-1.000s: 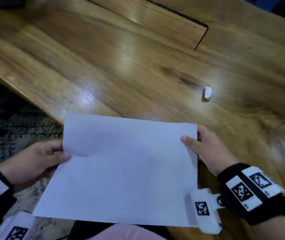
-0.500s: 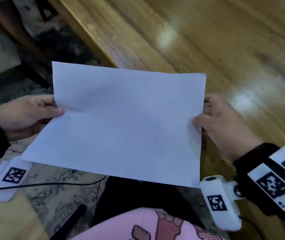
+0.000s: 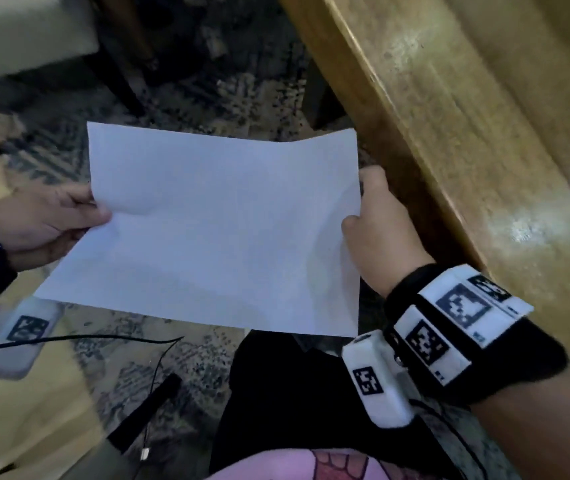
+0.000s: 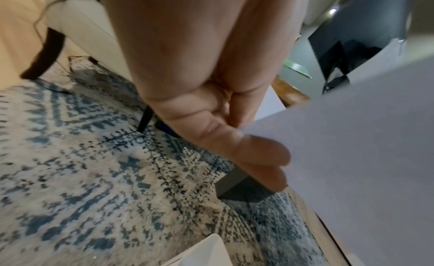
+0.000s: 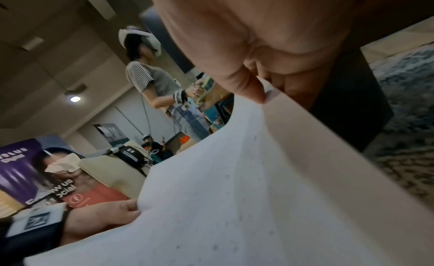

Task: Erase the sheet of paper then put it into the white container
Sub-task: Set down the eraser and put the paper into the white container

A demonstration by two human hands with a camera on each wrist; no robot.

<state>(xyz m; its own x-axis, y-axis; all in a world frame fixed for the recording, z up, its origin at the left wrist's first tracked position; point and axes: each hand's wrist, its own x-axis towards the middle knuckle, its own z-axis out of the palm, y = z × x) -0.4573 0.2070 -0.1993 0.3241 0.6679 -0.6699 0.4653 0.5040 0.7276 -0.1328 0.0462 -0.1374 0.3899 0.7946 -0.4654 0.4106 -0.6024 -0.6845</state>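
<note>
A blank white sheet of paper point(image 3: 214, 230) hangs in the air above a patterned rug, off the wooden table's edge. My left hand point(image 3: 51, 220) pinches its left edge, thumb on top. My right hand point(image 3: 377, 230) pinches its right edge. In the left wrist view the left hand point(image 4: 237, 140) has its thumb lying on the sheet point(image 4: 364, 149). The right wrist view has the right hand point(image 5: 258, 84) pinching the bowed sheet point(image 5: 223, 205), with the left hand point(image 5: 112, 214) at its far edge. A white corner point(image 4: 202, 251) shows at the bottom of the left wrist view; I cannot tell whether it is the container.
The wooden table point(image 3: 484, 133) runs along the right. A blue and white rug point(image 3: 190, 98) covers the floor. Dark chair legs point(image 3: 124, 74) and a white seat point(image 3: 24, 26) stand at the upper left. A black cable point(image 3: 103, 337) lies below the sheet. A person point(image 5: 155, 78) stands farther off.
Both hands have carried the sheet left and off the table, so it now hangs over the rug. The view has swung left; the small white eraser has left the picture.
</note>
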